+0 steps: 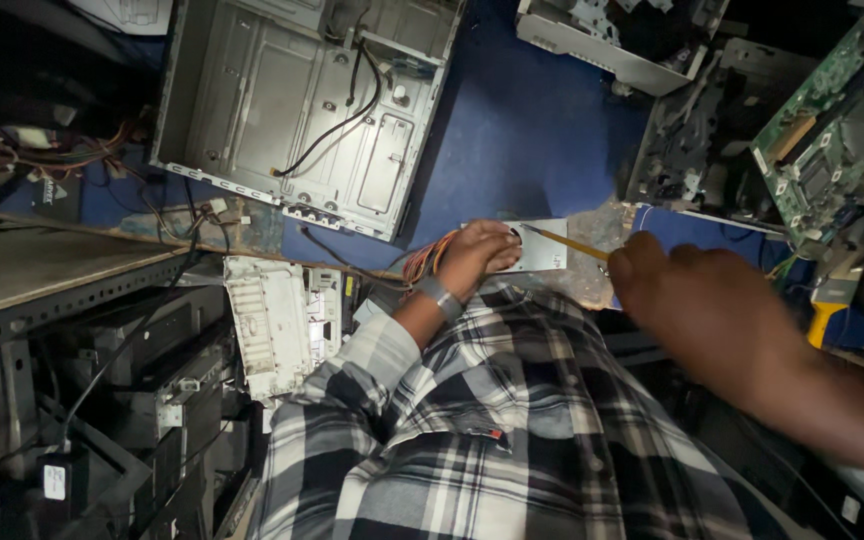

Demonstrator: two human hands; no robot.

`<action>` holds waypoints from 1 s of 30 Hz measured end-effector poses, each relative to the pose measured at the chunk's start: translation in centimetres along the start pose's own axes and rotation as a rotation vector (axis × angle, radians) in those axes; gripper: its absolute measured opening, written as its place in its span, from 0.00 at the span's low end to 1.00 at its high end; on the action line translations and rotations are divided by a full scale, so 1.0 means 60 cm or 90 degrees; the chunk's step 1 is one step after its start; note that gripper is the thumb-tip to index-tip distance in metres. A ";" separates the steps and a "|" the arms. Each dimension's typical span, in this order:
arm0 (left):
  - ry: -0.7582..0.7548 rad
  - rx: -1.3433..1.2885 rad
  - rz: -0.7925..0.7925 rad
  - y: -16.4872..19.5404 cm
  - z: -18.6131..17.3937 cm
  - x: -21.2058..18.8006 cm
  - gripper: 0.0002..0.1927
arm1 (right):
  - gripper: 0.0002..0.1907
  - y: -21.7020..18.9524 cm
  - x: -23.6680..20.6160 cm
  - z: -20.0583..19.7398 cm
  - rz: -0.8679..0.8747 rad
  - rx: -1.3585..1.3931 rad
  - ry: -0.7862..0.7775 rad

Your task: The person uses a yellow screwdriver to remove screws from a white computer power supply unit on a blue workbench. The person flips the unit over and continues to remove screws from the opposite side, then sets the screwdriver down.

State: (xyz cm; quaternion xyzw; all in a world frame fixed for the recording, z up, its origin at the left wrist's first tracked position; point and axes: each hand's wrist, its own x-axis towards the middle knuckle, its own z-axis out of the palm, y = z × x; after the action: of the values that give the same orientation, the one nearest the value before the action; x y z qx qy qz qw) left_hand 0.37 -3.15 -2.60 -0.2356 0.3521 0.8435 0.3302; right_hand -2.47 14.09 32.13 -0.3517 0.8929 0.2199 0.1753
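Note:
My left hand [479,255], in a plaid sleeve with a grey wristband, lies curled over a small silver metal box [547,250] with a bundle of orange and red wires [420,264] at its left end. My right hand [697,300] is close to the camera and blurred. It grips a thin yellow screwdriver [567,243] whose tip points at the top of the box, beside my left fingers. The box sits on the blue work surface [522,130].
An open grey computer case [302,100] with black cables lies at the back left. Another open case [612,40] and a green circuit board [832,120] are at the back right. A white plastic panel [272,320] and a metal shelf [52,270] are on the left.

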 end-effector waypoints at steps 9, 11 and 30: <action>0.037 0.958 0.569 0.078 -0.013 -0.094 0.24 | 0.10 0.008 0.050 -0.006 0.061 0.090 -0.059; 0.014 1.008 0.572 0.084 -0.009 -0.100 0.32 | 0.09 0.012 0.051 -0.006 0.068 0.142 -0.076; 0.005 1.034 0.572 0.087 -0.020 -0.082 0.43 | 0.04 -0.018 0.036 0.009 0.085 -0.038 0.043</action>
State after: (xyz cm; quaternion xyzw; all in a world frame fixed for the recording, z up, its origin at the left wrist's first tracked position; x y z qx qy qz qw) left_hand 0.10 -8.78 2.03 0.2236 0.8941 0.3864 0.0349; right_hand -3.11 12.44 30.37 -0.3040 0.9127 0.2457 0.1193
